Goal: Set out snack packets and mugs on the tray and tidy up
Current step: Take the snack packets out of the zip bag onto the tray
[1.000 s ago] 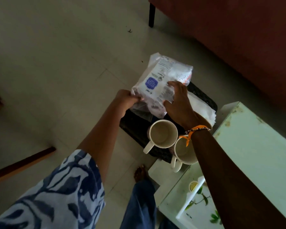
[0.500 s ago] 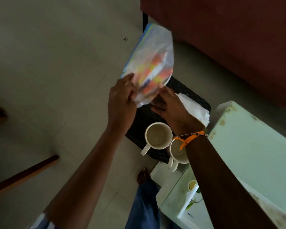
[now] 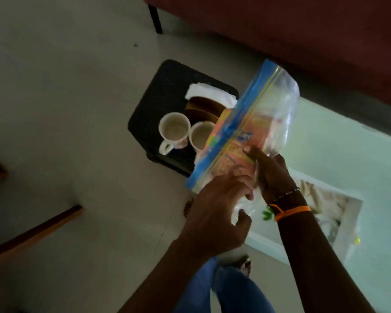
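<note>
Clear zip bag of orange packets, label too blurry, both hands clamping it mid-frame, covering one mug on tray.

Both hands, left hand, right hand, holding clear zip bag of snack packets, above two mugs on black tray

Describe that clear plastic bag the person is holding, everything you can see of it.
The zip bag is clear, crinkly plastic with a blue zip strip along one edge. Orange and yellow packets show inside it. It is held up tilted, above the black tray and partly in front of one of the two mugs. The right hand grips its lower part; the left hand touches its lower corner. Blur hides the print.
</note>
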`<state>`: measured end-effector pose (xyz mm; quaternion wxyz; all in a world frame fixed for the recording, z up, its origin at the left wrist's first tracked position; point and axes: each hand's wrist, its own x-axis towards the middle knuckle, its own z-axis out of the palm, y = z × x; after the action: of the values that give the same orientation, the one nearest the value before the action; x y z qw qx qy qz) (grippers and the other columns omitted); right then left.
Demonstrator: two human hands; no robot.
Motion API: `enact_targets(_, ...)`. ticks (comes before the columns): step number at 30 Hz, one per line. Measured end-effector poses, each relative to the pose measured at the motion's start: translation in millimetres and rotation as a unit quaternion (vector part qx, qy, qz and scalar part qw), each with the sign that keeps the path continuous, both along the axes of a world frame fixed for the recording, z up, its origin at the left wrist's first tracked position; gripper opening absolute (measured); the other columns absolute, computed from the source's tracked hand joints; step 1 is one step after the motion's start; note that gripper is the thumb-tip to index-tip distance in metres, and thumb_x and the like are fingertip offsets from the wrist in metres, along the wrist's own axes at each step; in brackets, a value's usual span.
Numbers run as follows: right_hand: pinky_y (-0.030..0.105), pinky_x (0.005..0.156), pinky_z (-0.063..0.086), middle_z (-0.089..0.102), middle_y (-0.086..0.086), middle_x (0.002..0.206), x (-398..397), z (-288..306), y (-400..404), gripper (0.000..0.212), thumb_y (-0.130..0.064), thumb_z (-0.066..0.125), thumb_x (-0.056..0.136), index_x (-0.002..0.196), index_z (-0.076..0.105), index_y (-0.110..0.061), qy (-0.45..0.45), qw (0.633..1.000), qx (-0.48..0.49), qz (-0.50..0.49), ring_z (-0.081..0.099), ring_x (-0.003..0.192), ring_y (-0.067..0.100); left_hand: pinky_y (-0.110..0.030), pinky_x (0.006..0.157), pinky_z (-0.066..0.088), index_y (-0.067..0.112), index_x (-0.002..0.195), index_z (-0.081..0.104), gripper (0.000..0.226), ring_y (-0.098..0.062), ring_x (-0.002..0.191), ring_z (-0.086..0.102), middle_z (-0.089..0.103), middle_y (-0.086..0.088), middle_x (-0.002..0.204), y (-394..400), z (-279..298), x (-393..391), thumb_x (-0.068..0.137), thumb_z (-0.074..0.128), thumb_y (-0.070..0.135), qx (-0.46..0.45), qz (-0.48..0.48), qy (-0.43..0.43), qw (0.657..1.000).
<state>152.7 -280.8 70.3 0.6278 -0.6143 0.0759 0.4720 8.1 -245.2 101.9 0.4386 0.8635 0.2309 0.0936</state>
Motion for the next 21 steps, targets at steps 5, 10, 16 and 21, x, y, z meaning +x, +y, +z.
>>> enact_targets(5, 0.042, 0.083, 0.056, 0.060, 0.023, 0.118, -11, -5, -121, 0.043, 0.000, 0.057, 0.081, 0.123, 0.051, 0.001, 0.005, 1.000, 0.009, 0.006, 0.062, 0.098, 0.033, -0.026, 0.091, 0.037, 0.013, 0.109, 0.056, 0.029, -0.018, 0.104, 0.051, 0.059, -0.006, 0.112, -59, -11, 1, 0.083, 0.053, 0.026, -0.055, 0.202, 0.044, 0.977)
enact_targets(10, 0.037, 0.080, 0.057, 0.063, 0.017, 0.106, -46, -19, -208, 0.041, 0.004, 0.057, 0.080, 0.121, 0.051, 0.003, 0.043, 0.999, 0.003, 0.016, 0.064, 0.090, 0.027, -0.025, 0.061, 0.045, 0.020, 0.077, 0.054, 0.015, -0.018, 0.063, 0.057, 0.057, -0.008, 0.074, -107, -24, 1, 0.089, 0.054, 0.011, -0.332, 0.208, 0.170, 0.904)
enact_targets(16, 0.033, 0.079, 0.057, 0.066, 0.012, 0.098, -79, -40, -245, 0.033, -0.013, 0.061, 0.072, 0.105, 0.062, -0.012, 0.143, 0.986, 0.077, 0.037, 0.066, 0.082, 0.021, -0.025, 0.067, 0.043, 0.008, 0.086, 0.059, 0.013, -0.013, 0.065, 0.055, 0.060, -0.006, 0.071, -152, -23, -17, 0.088, 0.050, 0.000, -0.465, 0.181, 0.141, 0.855)
enact_targets(21, 0.023, 0.056, 0.057, 0.071, 0.001, 0.079, -84, -49, -246, 0.017, -0.008, 0.052, 0.084, 0.096, 0.061, -0.014, 0.127, 0.986, 0.107, 0.018, 0.067, 0.066, 0.009, -0.024, 0.071, 0.044, 0.016, 0.070, 0.059, 0.024, -0.006, 0.058, 0.056, 0.063, 0.011, 0.049, -166, -35, -19, 0.085, 0.054, -0.002, -0.419, 0.195, 0.130, 0.877)
